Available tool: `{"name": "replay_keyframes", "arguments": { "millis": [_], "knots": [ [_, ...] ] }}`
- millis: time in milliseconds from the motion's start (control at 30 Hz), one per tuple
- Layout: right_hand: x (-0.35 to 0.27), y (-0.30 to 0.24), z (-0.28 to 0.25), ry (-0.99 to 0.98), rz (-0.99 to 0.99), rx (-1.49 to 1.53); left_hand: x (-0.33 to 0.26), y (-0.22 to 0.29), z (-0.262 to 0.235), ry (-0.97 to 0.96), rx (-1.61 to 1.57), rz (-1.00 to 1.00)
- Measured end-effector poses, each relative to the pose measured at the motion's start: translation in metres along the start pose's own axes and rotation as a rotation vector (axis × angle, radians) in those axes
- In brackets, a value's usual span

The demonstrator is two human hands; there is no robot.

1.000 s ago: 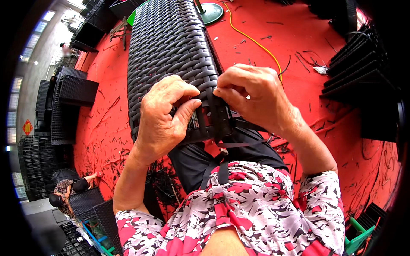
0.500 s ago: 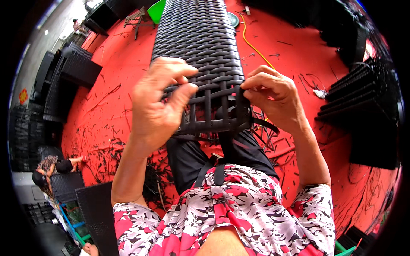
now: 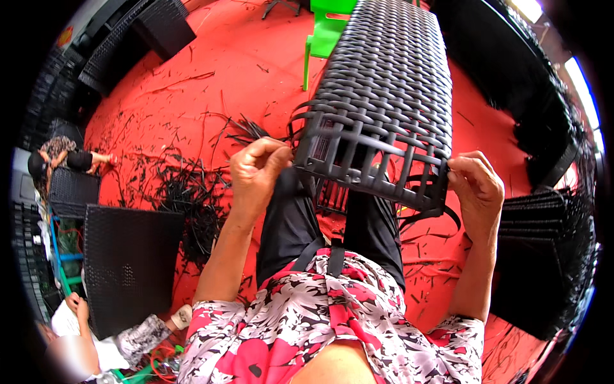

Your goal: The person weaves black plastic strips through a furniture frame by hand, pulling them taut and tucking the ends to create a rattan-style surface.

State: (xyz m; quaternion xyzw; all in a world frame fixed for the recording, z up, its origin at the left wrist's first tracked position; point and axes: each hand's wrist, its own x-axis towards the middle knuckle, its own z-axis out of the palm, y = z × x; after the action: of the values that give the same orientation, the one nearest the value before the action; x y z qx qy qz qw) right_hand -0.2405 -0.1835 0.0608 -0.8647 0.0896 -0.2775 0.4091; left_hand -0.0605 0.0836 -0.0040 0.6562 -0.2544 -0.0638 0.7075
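Note:
A long black woven wicker piece slants up and away in front of me, its near end above my lap. The weave is tight farther off, while at the near end bare crossing strips leave open squares. Beside the left near corner, my left hand is closed in a pinch, fingertips close to loops of black strip. My right hand has its fingertips pressed together against the right near corner. What either pinch holds is too small to tell. A loose strip curls out below the right corner.
A green plastic chair stands behind the wicker piece. Black strip scraps lie heaped on the red floor. Dark woven panels stand at left, stacked black pieces at right. Two people sit at the left, one in white.
The wicker piece has shifted right in view and turned, showing its left side. My left hand has gone from above the weave to the left corner, its fingers now closed. My right hand stays at the right corner.

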Motion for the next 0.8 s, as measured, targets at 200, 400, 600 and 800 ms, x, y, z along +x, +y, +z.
{"name": "replay_keyframes", "arguments": {
  "millis": [200, 400, 600, 800],
  "knots": [
    [-0.002, 0.000, 0.000, -0.039, 0.060, 0.146, 0.006, -0.002, 0.016, 0.333, 0.632, 0.564],
    [-0.001, 0.001, -0.007, -0.056, 0.093, 0.040, 0.034, -0.005, 0.010, 0.176, 0.867, 0.880],
    [-0.003, -0.001, -0.001, -0.029, 0.236, 0.298, 0.048, 0.002, 0.013, 0.151, 0.877, 0.893],
    [-0.006, -0.001, -0.006, 0.009, 0.464, 0.443, 0.051, -0.002, 0.017, 0.158, 0.859, 0.867]
  ]
}}
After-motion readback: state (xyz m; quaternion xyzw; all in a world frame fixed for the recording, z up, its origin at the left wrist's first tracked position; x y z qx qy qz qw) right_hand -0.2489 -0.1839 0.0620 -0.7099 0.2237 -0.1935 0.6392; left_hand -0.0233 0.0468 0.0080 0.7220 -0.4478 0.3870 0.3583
